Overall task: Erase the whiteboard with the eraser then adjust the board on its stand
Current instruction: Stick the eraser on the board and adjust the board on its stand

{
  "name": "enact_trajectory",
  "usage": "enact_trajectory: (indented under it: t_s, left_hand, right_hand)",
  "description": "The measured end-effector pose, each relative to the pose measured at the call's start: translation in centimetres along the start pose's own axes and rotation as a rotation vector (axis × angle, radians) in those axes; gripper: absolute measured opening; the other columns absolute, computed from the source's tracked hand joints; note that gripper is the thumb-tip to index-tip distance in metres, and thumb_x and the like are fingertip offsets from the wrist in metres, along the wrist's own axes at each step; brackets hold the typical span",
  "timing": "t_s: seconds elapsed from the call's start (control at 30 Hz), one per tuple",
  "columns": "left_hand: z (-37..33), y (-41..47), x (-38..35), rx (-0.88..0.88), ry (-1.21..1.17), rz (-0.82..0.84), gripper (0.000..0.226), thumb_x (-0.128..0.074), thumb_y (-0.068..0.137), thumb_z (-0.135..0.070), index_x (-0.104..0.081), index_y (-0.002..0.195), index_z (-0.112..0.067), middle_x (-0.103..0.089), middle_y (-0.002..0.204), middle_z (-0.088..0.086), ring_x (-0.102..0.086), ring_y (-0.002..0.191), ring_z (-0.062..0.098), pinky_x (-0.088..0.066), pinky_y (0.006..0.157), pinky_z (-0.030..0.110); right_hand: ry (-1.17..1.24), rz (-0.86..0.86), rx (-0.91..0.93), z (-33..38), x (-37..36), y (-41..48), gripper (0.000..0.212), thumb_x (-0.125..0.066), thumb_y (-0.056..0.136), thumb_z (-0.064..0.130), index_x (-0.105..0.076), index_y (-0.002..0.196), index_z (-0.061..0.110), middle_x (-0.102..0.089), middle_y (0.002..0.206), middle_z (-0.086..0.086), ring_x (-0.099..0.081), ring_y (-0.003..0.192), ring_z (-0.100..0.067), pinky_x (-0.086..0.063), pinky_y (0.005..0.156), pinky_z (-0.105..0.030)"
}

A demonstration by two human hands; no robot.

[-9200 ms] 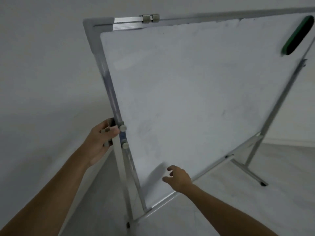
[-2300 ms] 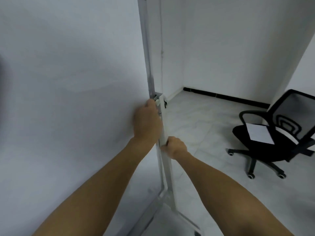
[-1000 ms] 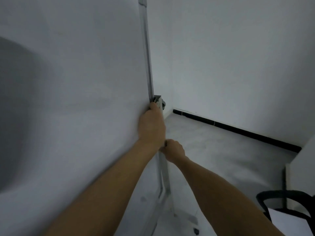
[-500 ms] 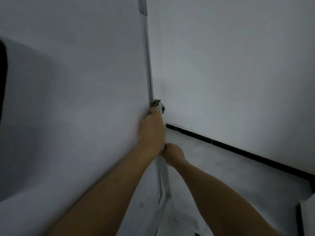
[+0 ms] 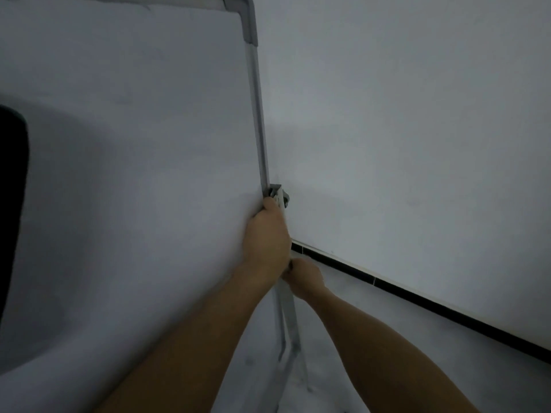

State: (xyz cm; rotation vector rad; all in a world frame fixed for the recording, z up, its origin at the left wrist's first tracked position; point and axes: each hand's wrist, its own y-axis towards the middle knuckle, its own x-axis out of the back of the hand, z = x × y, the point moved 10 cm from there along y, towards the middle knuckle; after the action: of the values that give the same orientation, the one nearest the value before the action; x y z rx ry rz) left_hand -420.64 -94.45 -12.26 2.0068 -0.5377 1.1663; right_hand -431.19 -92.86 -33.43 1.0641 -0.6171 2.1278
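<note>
the whiteboard (image 5: 134,144) is filling the left of the view, its grey edge rail (image 5: 258,114) running down to a bracket (image 5: 278,193). the left hand (image 5: 267,236) is clenching that edge just under the bracket. the right hand (image 5: 304,278), touching it from below, is grasping the stand post (image 5: 290,317) with curled fingers. right of the rail, bare wall (image 5: 402,129) and floor (image 5: 372,308) are lying open, meeting at a black skirting (image 5: 417,296).
</note>
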Motion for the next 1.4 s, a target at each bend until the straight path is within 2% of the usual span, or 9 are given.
enact_trajectory:
  t_s: [0.13, 0.3, 0.47, 0.53, 0.7, 0.8, 1.03, 1.2, 1.4]
  left_hand:
    - [-1.7, 6.0, -3.3, 0.011, -0.044, -0.045, 0.027, -0.052, 0.092, -0.005, -0.045, 0.118, 0.0, -0.067, 0.105, 0.016, -0.066, 0.094, 0.03, -0.05, 0.074, 0.033]
    - [-4.7, 12.9, -7.2, 0.01, -0.05, -0.069, 0.031, -0.052, 0.093, -0.007, -0.045, 0.122, 0.001, -0.066, 0.098, 0.017, -0.063, 0.086, 0.03, -0.041, 0.065, 0.029]
    - [-7.2, 19.6, -11.4, 0.031, -0.088, -0.101, 0.021, -0.051, 0.092, -0.004, -0.049, 0.112, 0.003, -0.065, 0.088, 0.016, -0.053, 0.067, 0.02, -0.04, 0.059, 0.029]
    - [-8.3, 22.4, -13.1, 0.025, -0.096, -0.102, 0.019, -0.051, 0.091, -0.002, -0.049, 0.109, 0.002, -0.065, 0.085, 0.016, -0.052, 0.065, 0.019, -0.044, 0.059, 0.032]
    - [-11.1, 29.6, -16.4, -0.013, -0.107, -0.092, 0.02, -0.05, 0.089, 0.0, -0.048, 0.108, 0.003, -0.063, 0.083, 0.017, -0.06, 0.068, 0.028, -0.051, 0.061, 0.039]
    - [-12.5, 33.3, -18.9, -0.028, -0.109, -0.094, 0.022, -0.05, 0.089, 0.001, -0.048, 0.111, 0.003, -0.063, 0.084, 0.017, -0.061, 0.069, 0.028, -0.053, 0.064, 0.042]
    - [-17.0, 43.6, -25.1, -0.055, -0.058, -0.085, 0.026, -0.052, 0.092, -0.002, -0.046, 0.117, 0.001, -0.064, 0.092, 0.014, -0.063, 0.076, 0.024, -0.051, 0.065, 0.029]
    - [-19.3, 48.8, -28.1, -0.044, -0.076, -0.084, 0.029, -0.053, 0.091, 0.0, -0.045, 0.118, 0.001, -0.064, 0.094, 0.015, -0.064, 0.076, 0.025, -0.052, 0.065, 0.031]
    - [-20.6, 52.6, -30.6, -0.003, -0.132, -0.087, 0.027, -0.05, 0.091, 0.0, -0.046, 0.117, 0.001, -0.063, 0.09, 0.014, -0.055, 0.069, 0.021, -0.045, 0.059, 0.031]
  right_hand:
    - [0.01, -0.006, 0.077, -1.8, 2.3, 6.6, 0.028, -0.052, 0.088, 0.034, -0.066, 0.094, 0.01, -0.068, 0.095, -0.011, -0.064, 0.089, -0.03, -0.043, 0.067, -0.031]
    - [-0.017, 0.018, 0.157, -4.3, 5.6, 14.6, 0.028, -0.048, 0.093, 0.032, -0.062, 0.094, 0.008, -0.066, 0.099, -0.012, -0.063, 0.092, -0.029, -0.044, 0.068, -0.031]
    - [-0.037, 0.029, 0.187, -7.0, 8.6, 21.9, 0.027, -0.048, 0.094, 0.031, -0.062, 0.097, 0.008, -0.067, 0.1, -0.012, -0.064, 0.092, -0.03, -0.047, 0.071, -0.03]
    - [-0.056, 0.041, 0.196, -8.1, 9.6, 24.9, 0.028, -0.048, 0.093, 0.032, -0.062, 0.101, 0.009, -0.067, 0.101, -0.012, -0.063, 0.093, -0.03, -0.048, 0.073, -0.031]
    - [-0.048, 0.014, 0.188, -10.1, 12.9, 32.6, 0.027, -0.049, 0.091, 0.034, -0.061, 0.098, 0.01, -0.065, 0.095, -0.009, -0.062, 0.087, -0.028, -0.047, 0.07, -0.03]
    - [-0.03, 0.015, 0.177, -11.6, 14.0, 36.5, 0.024, -0.049, 0.09, 0.034, -0.06, 0.093, 0.013, -0.065, 0.091, -0.007, -0.061, 0.081, -0.026, -0.047, 0.067, -0.03]
    - [-0.036, -0.002, 0.125, -15.9, 18.4, 47.8, 0.018, -0.048, 0.088, 0.033, -0.055, 0.084, 0.017, -0.06, 0.081, -0.003, -0.06, 0.074, -0.024, -0.046, 0.062, -0.029]
    - [-0.039, -0.011, 0.112, -18.2, 20.6, 53.7, 0.021, -0.048, 0.087, 0.033, -0.059, 0.086, 0.015, -0.063, 0.079, -0.003, -0.061, 0.071, -0.023, -0.051, 0.062, -0.03]
    - [-0.066, -0.009, 0.18, -19.9, 22.1, 58.2, 0.025, -0.047, 0.089, 0.038, -0.059, 0.09, 0.016, -0.062, 0.08, -0.002, -0.061, 0.072, -0.024, -0.053, 0.066, -0.034]
